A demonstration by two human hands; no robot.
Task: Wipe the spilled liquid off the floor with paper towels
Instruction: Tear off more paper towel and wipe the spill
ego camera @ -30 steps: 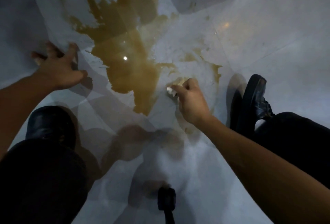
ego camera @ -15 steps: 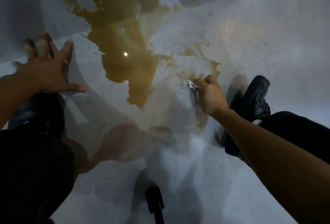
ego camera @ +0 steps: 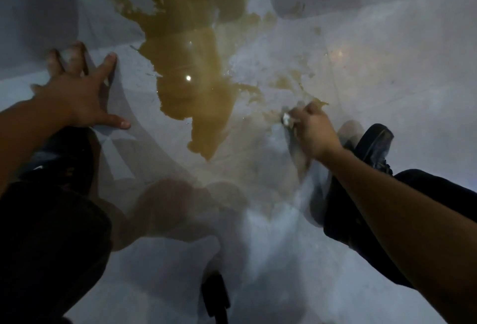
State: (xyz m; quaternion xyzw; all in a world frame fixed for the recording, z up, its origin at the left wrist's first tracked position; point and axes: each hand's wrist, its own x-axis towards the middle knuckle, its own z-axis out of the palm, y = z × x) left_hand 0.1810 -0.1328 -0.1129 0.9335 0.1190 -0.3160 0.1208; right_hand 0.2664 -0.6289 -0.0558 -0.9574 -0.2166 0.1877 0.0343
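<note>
A big brown puddle of spilled liquid (ego camera: 191, 70) spreads over the pale floor (ego camera: 387, 52), with thinner smears (ego camera: 286, 82) trailing to its right. My right hand (ego camera: 313, 130) grips a small wad of paper towel (ego camera: 286, 118) and presses it on the floor at the right end of those smears; only a white corner of the wad shows past my fingers. My left hand (ego camera: 80, 99) lies flat on the floor left of the puddle, fingers spread, holding nothing.
A black shoe (ego camera: 375, 145) stands on the floor just right of my right hand, its dark trouser leg (ego camera: 361, 215) behind my forearm. My other dark-clad knee (ego camera: 49, 241) fills the lower left. A dark strap (ego camera: 215, 295) hangs at the bottom centre.
My right hand has slid the towel wad to the right, away from the main puddle toward the shoe. My left hand flattened and spread its fingers on the floor.
</note>
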